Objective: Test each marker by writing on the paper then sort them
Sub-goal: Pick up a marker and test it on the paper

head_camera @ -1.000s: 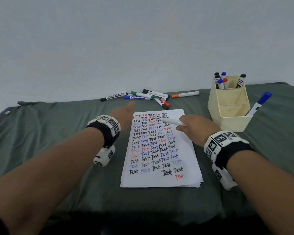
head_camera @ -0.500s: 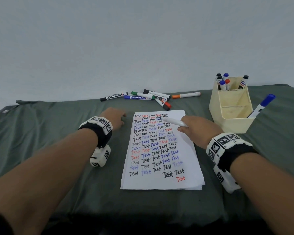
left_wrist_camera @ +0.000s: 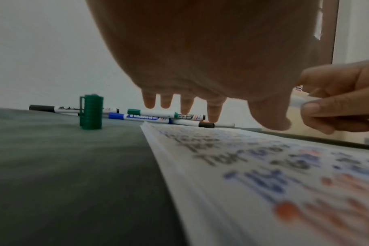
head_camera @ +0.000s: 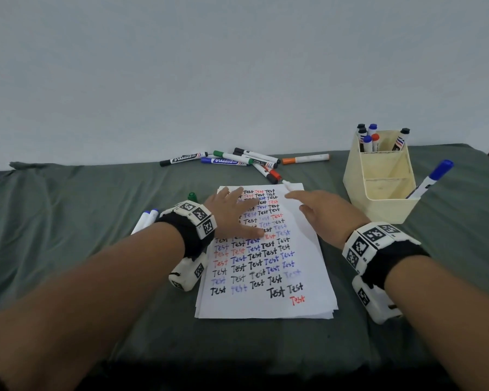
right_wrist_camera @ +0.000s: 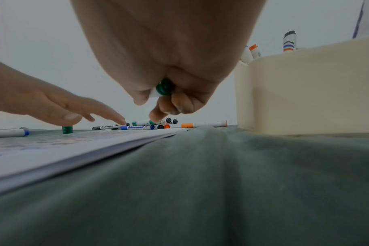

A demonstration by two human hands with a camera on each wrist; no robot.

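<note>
On a green-draped table, the left hand (head_camera: 232, 213) lies flat, fingers spread, on the upper left of the paper stack (head_camera: 266, 303). The right hand (head_camera: 326, 214) grips an uncapped green marker (right_wrist_camera: 161, 89) over the paper's far right edge, near the cream organizer (head_camera: 378, 204). Its green cap (head_camera: 192, 196) stands upright just left of the paper.

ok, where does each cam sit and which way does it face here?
Head: worn high, looking forward and down at the white paper stack and cream plastic organiser; both forearms, left hand and right hand show.
Left wrist: low under the left palm, facing the far wall along the paper; its fingers hang straight.
Right wrist: low under the right hand, facing the same way; fingers grip a green-ended white marker.
Shared: both wrist views show the upright green marker cap.
</note>
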